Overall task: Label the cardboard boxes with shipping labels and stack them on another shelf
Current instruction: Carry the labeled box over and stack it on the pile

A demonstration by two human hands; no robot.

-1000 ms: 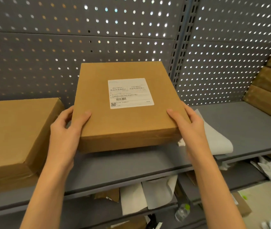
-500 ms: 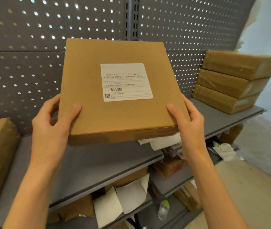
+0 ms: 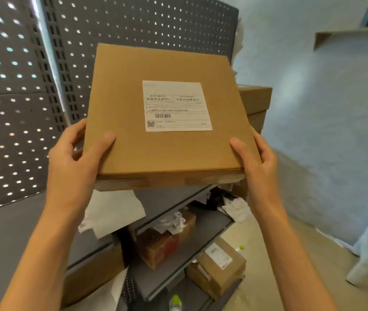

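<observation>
grey shelf (image 3: 3,232) behind; left hand (image 3: 75,162) and right hand (image 3: 257,162) grip labelled box (image 3: 167,149).

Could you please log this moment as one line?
labelled box lifted | left hand grips | right hand grips | stack behind

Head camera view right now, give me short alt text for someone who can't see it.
Two bare hands, left hand and right hand, hold a flat cardboard box by its near corners in the air before a grey pegboard shelving unit. A white shipping label is on its top.
</observation>
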